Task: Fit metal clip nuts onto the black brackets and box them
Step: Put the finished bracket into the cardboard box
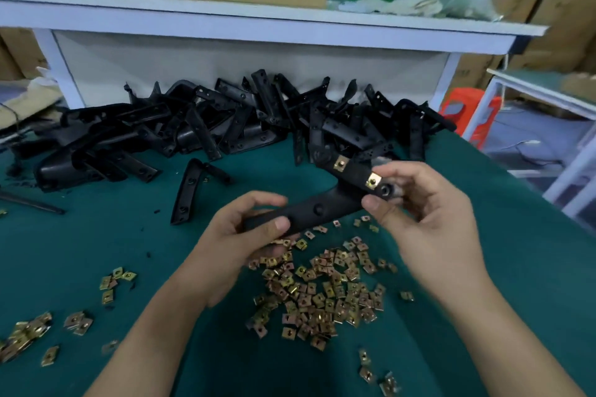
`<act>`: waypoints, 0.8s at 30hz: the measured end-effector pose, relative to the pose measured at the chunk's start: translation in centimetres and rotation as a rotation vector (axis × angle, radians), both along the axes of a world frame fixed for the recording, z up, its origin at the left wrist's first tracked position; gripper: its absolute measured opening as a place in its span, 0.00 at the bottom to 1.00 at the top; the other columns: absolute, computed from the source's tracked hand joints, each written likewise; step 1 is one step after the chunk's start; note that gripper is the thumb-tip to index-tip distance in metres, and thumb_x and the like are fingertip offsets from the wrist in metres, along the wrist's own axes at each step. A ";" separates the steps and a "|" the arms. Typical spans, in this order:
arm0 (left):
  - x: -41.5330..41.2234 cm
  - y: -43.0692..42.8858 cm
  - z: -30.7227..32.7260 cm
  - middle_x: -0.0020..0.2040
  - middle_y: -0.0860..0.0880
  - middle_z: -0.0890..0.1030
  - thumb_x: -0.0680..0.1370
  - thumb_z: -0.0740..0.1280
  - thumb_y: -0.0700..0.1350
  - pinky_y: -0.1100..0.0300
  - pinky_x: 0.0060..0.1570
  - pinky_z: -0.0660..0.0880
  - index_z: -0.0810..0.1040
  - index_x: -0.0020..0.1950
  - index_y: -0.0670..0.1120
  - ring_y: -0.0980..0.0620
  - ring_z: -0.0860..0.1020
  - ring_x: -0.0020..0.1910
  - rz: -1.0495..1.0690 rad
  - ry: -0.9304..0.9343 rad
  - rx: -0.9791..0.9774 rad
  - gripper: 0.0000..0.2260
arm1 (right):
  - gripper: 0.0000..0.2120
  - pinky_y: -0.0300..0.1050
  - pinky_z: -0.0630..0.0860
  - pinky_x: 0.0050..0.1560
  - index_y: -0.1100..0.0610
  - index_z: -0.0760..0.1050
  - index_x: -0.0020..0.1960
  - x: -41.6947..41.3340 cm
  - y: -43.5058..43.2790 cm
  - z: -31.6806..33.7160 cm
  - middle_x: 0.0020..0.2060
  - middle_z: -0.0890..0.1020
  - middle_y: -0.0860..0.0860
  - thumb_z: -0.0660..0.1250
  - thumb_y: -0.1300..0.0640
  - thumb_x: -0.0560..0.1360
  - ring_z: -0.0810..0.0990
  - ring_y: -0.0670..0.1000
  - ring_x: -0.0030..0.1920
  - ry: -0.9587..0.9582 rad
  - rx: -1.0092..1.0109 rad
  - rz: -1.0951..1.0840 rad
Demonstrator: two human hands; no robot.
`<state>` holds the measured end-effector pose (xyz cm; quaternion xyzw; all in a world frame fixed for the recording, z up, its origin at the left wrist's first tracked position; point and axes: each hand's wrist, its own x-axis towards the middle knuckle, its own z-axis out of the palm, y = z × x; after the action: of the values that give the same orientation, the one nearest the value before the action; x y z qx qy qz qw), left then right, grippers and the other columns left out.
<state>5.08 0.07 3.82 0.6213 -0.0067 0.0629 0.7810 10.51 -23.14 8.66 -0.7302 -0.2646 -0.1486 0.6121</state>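
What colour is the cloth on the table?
Dark teal green table cloth, seen best in the head view.

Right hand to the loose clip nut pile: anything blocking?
Nothing visible. The right hand pinches the upper end of the bracket, which the left hand grips at its lower end. The clip nut pile lies on the green mat just below both hands, with no other part between.
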 end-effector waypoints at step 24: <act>-5.4 -36.1 -0.8 0.50 0.46 0.78 0.73 0.66 0.47 0.51 0.53 0.83 0.76 0.50 0.65 0.57 0.86 0.45 -0.777 0.091 0.324 0.13 | 0.14 0.37 0.72 0.48 0.41 0.80 0.55 -25.0 -32.3 -3.9 0.49 0.84 0.38 0.74 0.57 0.74 0.79 0.35 0.52 0.503 -0.188 -0.951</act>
<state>-0.33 -36.07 3.01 0.6893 -0.2158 -0.2656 0.6386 -14.47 -55.43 4.77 -0.8340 0.2371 -0.2054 0.4539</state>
